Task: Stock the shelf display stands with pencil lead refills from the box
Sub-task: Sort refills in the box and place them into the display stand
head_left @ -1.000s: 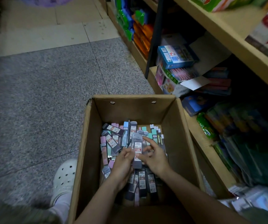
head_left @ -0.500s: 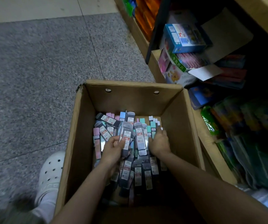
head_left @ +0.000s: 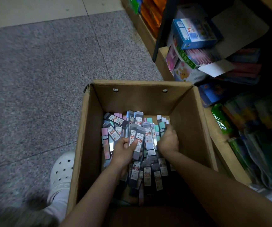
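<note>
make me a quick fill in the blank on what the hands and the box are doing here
1. The left hand grips a few lead refill cases with its ____ laid across their labels.
2. The right hand reaches into the pile inside the ____ box.
3. The box's far wall has ____ small round holes.
4. A white perforated ____ stands on the floor left of the box.

Missing words: thumb; cardboard; two; clog
</note>
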